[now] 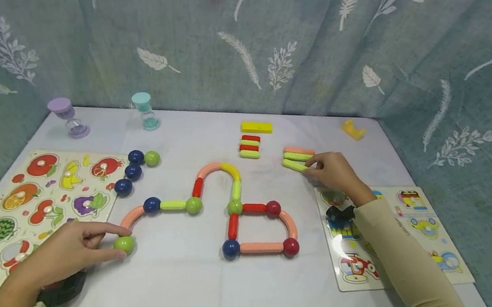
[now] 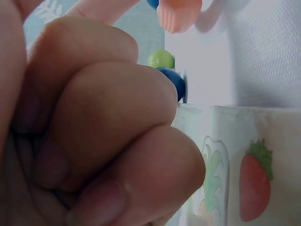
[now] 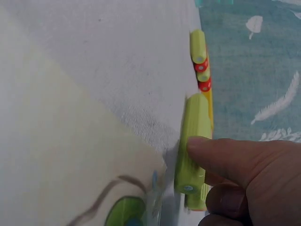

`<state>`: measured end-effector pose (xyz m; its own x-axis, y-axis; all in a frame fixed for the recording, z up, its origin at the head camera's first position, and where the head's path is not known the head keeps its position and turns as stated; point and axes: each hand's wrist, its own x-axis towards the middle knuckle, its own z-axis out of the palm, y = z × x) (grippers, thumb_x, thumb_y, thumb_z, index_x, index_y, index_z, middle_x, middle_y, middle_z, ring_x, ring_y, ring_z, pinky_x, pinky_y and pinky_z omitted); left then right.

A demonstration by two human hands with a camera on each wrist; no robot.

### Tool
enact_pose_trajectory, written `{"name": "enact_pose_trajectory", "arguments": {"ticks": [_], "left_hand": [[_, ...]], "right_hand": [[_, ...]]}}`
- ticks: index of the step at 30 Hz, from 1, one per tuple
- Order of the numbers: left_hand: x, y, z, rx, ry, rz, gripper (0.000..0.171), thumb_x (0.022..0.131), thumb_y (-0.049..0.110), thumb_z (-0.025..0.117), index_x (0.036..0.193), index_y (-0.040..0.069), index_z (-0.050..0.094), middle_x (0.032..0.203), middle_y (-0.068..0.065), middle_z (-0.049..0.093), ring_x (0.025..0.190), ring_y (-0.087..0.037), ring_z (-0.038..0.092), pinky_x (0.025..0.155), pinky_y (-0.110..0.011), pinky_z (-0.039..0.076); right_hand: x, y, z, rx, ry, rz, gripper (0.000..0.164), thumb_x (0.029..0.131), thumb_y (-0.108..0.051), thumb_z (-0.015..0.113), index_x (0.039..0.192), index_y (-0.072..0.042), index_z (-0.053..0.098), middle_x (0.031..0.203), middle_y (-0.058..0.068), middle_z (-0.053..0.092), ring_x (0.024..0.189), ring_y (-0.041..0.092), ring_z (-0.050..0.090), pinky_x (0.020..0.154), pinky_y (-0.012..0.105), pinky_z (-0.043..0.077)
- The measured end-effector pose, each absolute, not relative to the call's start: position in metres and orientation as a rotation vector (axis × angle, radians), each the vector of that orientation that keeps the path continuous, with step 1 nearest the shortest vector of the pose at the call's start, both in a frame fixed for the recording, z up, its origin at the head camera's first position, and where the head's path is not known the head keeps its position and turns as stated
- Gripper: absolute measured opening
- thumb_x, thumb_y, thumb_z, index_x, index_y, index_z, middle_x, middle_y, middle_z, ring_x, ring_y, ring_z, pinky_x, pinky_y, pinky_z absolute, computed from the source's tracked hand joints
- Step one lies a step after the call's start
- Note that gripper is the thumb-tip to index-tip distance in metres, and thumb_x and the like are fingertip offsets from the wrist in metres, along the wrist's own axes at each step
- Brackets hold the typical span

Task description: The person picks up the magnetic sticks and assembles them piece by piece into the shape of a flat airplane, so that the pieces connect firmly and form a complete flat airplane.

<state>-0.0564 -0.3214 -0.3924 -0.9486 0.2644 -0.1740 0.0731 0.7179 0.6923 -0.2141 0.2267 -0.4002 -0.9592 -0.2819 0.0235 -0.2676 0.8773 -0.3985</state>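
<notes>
Left hand's (image 1: 66, 251) fingers pinch a green ball (image 1: 125, 245) beside the curved pink rod (image 1: 130, 217); right hand's (image 1: 335, 172) fingers pinch a lime rod (image 1: 294, 165) on the worktop (image 1: 176, 300). Both seem light, rigid, best held mid-body.

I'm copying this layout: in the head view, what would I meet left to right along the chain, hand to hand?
Left hand, glossy lime ball it pinches, glossy navy ball, straight lime rod, second lime ball, ribbed salmon rod, glossy crimson ball, loose lime rod, right hand.
</notes>
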Motion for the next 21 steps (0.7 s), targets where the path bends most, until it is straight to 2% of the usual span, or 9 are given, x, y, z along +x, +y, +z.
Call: {"name": "enact_pose_trajectory", "arguments": {"ticks": [9,14,21], "left_hand": [[-0.053,-0.321,-0.397,0.284,2.711,1.046,0.034,0.069,0.045,0.078,0.1,0.032,0.071,0.056,0.008,0.026,0.049,-0.003,0.026,0.042,-0.024,0.027],[-0.05,-0.319,-0.398,0.27,2.739,1.016,0.034,0.069,0.046,0.078,0.099,0.031,0.071,0.056,0.008,0.027,0.049,-0.004,0.027,0.042,-0.024,0.026],[-0.054,-0.318,-0.394,0.309,2.754,0.997,0.034,0.068,0.046,0.079,0.098,0.032,0.071,0.056,0.009,0.027,0.049,-0.003,0.028,0.042,-0.024,0.028]], "right_hand": [[-0.198,0.181,-0.379,-0.528,3.012,-0.811,0.019,0.081,-0.034,0.072,0.093,-0.019,0.072,0.059,-0.002,0.053,0.05,0.016,0.043,0.045,0.03,0.034],[-0.172,0.135,-0.368,-0.72,2.987,-0.897,0.017,0.081,-0.036,0.072,0.09,-0.021,0.072,0.053,-0.005,0.047,0.046,0.011,0.04,0.043,0.027,0.031],[-0.127,0.072,-0.369,-0.848,2.84,-0.967,0.017,0.081,-0.036,0.072,0.093,-0.023,0.071,0.048,-0.009,0.042,0.041,0.008,0.038,0.039,0.023,0.026]]}}
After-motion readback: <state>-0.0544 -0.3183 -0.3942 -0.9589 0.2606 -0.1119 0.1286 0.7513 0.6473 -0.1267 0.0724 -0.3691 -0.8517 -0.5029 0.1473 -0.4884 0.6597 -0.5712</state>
